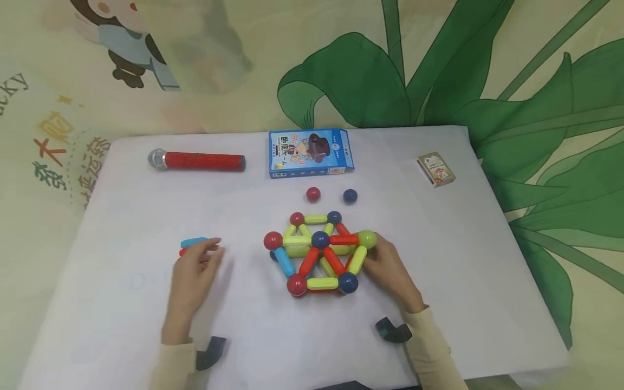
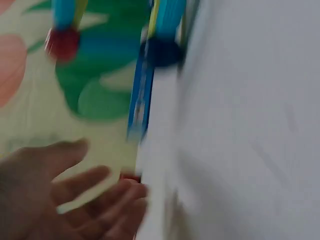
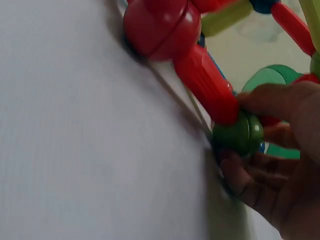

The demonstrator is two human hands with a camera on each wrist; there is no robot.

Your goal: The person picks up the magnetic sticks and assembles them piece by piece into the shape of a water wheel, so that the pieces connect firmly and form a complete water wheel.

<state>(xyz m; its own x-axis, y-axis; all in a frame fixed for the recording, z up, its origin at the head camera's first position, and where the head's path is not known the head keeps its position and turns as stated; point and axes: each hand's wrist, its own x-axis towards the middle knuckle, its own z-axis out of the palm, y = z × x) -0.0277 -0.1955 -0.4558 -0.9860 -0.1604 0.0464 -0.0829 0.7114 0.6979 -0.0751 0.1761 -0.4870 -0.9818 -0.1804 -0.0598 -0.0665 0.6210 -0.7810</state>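
A model of magnetic rods and balls point(image 1: 309, 261) stands at mid-table, with red, yellow-green and blue rods joined by red, dark blue and green balls. My right hand point(image 1: 387, 265) is at its right side. In the right wrist view, its thumb and fingers pinch a low green ball point(image 3: 235, 134) at the end of a red rod point(image 3: 207, 85). My left hand point(image 1: 195, 276) is to the left, fingers loosely bent and apart from the model. Just beyond its fingers lie a blue rod point(image 1: 193, 241) and a red rod point(image 1: 183, 252), partly hidden by the hand.
Behind the model are a loose red ball point(image 1: 313, 194) and a loose dark blue ball point(image 1: 350, 196). Along the back lie a red microphone point(image 1: 205, 161), a blue card box point(image 1: 312, 153) and a small box point(image 1: 436, 169). A patterned cloth point(image 1: 234, 103) hangs behind the white table point(image 1: 112, 309).
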